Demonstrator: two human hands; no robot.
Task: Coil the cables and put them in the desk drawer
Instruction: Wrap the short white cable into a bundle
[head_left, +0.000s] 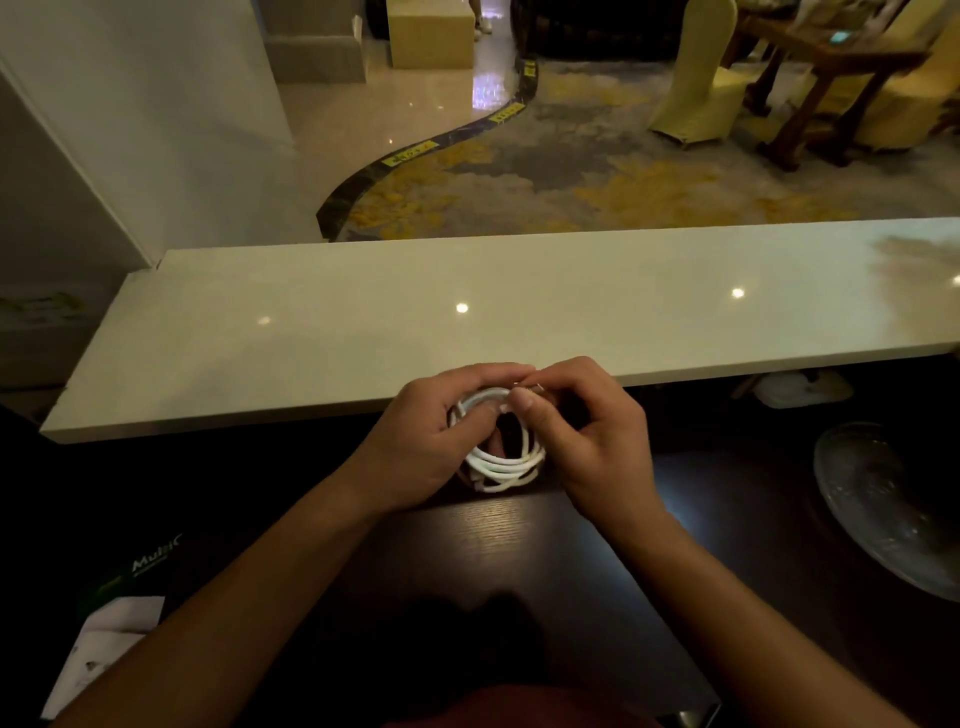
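Above the dark table (519, 561), both hands on white cable (501, 467) (coiled, several loops): left hand (436, 436) grips coil, right hand (582, 431) pinches end w/ thumb & fingers.

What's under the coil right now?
Dark wooden desk lies below the white coil, which the left hand and right hand hold. Whether the coil touches the desk is unclear; the hands cover its sides.

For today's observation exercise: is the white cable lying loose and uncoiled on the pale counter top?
No: the white cable is wound into several loops, held by the left hand and right hand above the dark wooden desk.
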